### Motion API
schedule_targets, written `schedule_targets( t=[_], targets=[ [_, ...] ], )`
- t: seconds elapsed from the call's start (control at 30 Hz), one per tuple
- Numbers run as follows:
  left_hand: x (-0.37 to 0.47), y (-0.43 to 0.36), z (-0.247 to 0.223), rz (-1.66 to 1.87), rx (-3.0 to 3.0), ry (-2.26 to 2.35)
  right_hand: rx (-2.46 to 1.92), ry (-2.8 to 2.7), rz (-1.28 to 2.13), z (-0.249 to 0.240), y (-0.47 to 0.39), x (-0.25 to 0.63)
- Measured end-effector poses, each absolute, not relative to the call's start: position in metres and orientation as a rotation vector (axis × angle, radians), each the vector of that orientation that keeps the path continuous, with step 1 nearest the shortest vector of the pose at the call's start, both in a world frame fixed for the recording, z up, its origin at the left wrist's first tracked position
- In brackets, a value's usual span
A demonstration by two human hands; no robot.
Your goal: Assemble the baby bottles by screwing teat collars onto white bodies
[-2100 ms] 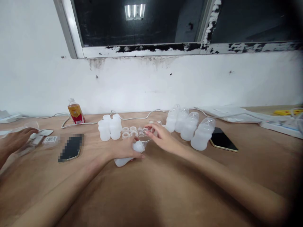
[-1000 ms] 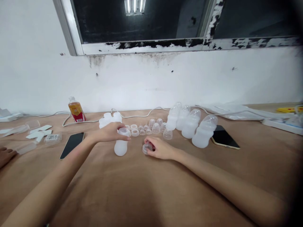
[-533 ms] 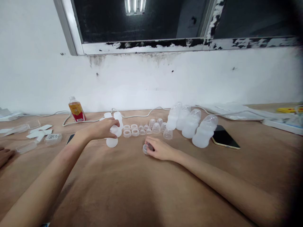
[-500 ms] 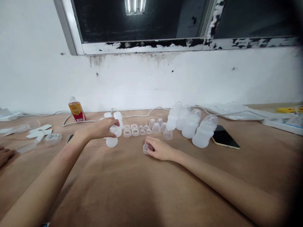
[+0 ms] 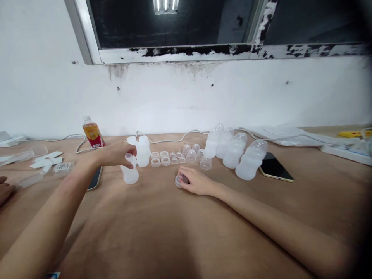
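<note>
At far left, another person's hand [image 5: 5, 190] rests near clear plastic packaging [image 5: 30, 179]. Next stands an orange-and-red labelled drink bottle [image 5: 93, 135]. The left hand [image 5: 117, 154] has its fingers curled round the upper part of a frosted white, waisted plastic bottle [image 5: 131, 176], upright just before similar white bottles [image 5: 143, 153]. Then come translucent rings [image 5: 155, 162] and small clear teats [image 5: 174, 159]. The right hand [image 5: 198, 181], fingertips drawn together, pinches a clear, round-based plastic piece [image 5: 177, 182] at the tabletop [image 5: 162, 232]. Beyond are clear domes [image 5: 191, 156], dome-capped white bottles [image 5: 247, 166] and a black phone [image 5: 276, 167].
</note>
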State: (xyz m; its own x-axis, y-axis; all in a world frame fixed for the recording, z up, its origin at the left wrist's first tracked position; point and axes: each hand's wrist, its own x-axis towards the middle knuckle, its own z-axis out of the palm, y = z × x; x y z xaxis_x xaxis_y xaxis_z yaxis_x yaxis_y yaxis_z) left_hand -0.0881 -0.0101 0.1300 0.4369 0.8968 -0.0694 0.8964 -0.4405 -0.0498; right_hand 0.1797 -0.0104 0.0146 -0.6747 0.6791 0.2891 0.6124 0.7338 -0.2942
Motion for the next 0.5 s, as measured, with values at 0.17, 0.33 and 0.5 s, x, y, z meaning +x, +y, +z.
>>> schedule_targets(
  t=[0.17, 0.33, 0.5],
  targets=[
    [-0.0985, -0.0080, 0.1308, 0.199, -2.515, -1.775, -0.997, -2.556, 0.249, 0.0142, -0.0104, 0.1803],
    [-0.0969, -0.0044, 0.1285, 0.141, -2.525, -1.760, -0.983, -2.566, 0.251, 0.0135, -0.0098, 0.1804],
    [-0.0945, -0.0035, 0.1262, 0.113, -2.506, -1.738, -0.982, -2.562, 0.242, 0.0132, -0.0093, 0.1806]
  ],
)
